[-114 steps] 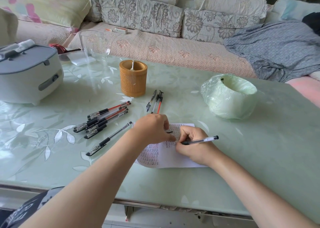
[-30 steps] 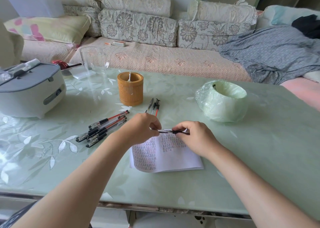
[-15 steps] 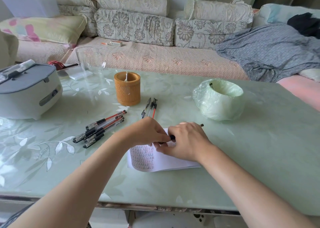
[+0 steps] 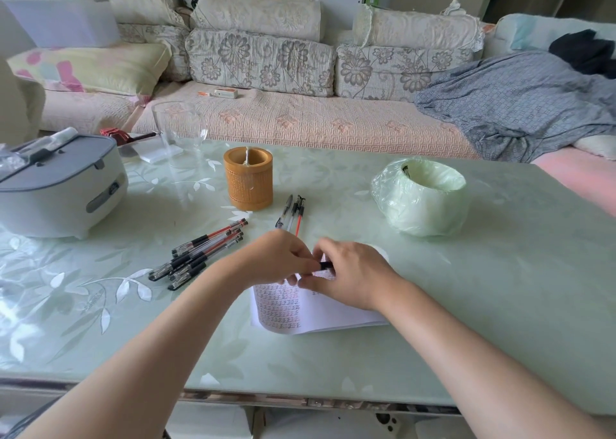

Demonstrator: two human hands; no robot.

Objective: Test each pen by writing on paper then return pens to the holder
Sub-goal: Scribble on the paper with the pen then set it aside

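- From the head view we see our left hand (image 4: 276,260) and right hand (image 4: 346,272) meeting just above the paper (image 4: 320,312), both with fingers curled onto one pen (image 4: 325,265).
- Only a short black piece of that pen shows between them. The left hand seems to pinch its end, though fingers hide most of it.
- The paper lies on the green bench (image 4: 500,305), with rows of writing on it.
- The holder (image 4: 248,185) stands upright farther back. Three pens (image 4: 293,212) lie near it, and a bunch of pens (image 4: 203,255) lies to the left.
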